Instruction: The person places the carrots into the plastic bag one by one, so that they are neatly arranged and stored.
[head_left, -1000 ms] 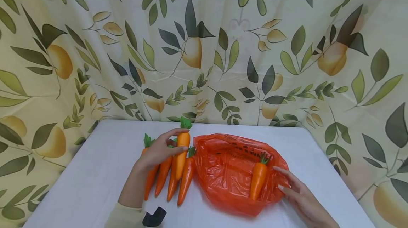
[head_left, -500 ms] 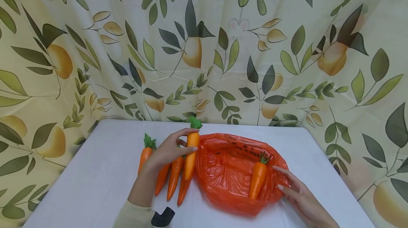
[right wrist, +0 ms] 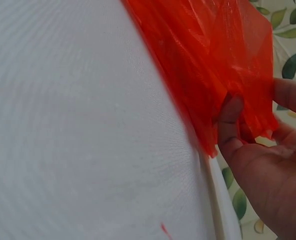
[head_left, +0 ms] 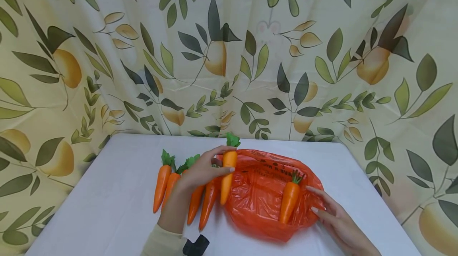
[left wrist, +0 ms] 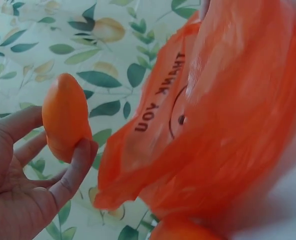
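My left hand point(head_left: 205, 171) pinches an orange carrot point(head_left: 226, 188) with a green leafy top between thumb and fingers. The carrot hangs tip down, overlapping the left rim of a red plastic bag point(head_left: 254, 200) in the head view. In the left wrist view its tapered end point(left wrist: 65, 115) points up, beside the bag's printed wall point(left wrist: 160, 100). My right hand point(head_left: 336, 218) grips the bag's right edge, thumb on the near side, as the right wrist view also shows. Inside the opened bag lies one carrot point(head_left: 290, 202), leaves toward the back.
Several carrots lie side by side left of the bag, among them an outer one point(head_left: 162, 186) and one point(head_left: 208, 204) close to the bag; my left forearm partly covers the row. A white table point(head_left: 107, 200) stands before a fruit-and-leaf patterned curtain point(head_left: 229, 101).
My left hand has carried its carrot rightward, from over the row of carrots to the bag's left rim. The leftmost carrots show more now. My right hand and the bag have stayed put.
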Action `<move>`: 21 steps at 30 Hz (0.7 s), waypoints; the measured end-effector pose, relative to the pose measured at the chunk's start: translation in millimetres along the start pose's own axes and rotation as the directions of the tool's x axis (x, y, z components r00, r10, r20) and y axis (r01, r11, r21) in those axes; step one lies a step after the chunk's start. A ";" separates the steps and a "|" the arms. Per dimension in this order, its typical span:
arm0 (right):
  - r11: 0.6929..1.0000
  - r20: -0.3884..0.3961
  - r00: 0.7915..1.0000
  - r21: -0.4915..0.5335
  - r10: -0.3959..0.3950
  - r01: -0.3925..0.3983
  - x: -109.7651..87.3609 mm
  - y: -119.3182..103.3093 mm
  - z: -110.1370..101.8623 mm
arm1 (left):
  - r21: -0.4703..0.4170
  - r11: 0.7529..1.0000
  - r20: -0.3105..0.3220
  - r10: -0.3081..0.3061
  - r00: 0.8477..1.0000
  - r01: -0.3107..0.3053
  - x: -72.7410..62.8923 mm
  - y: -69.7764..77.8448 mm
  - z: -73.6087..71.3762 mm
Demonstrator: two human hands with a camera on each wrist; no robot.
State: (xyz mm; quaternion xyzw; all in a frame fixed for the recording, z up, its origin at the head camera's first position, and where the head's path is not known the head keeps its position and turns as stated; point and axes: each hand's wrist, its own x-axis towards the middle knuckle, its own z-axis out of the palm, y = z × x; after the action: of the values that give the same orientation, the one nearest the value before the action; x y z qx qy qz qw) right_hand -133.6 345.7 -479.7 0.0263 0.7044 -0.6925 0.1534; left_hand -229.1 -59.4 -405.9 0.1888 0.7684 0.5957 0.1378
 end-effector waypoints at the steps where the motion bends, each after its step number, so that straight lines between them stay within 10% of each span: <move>1: 1.000 -0.001 1.000 -0.001 0.000 0.000 -0.1 0.0 -0.1 | -0.002 1.000 0.004 0.004 1.000 -0.004 0.9 0.1 2.5; 21: 1.000 -0.009 1.000 -0.004 0.005 -0.005 0.1 1.3 0.1 | -0.048 0.998 0.097 0.034 0.995 -0.029 12.7 3.3 43.7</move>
State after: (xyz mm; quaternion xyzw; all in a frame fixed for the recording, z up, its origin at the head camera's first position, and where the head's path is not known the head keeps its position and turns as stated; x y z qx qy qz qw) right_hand -133.3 345.6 -481.0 0.0312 0.7063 -0.6906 0.1520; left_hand -221.0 -15.2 -413.5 0.2266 0.7436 0.6055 0.1703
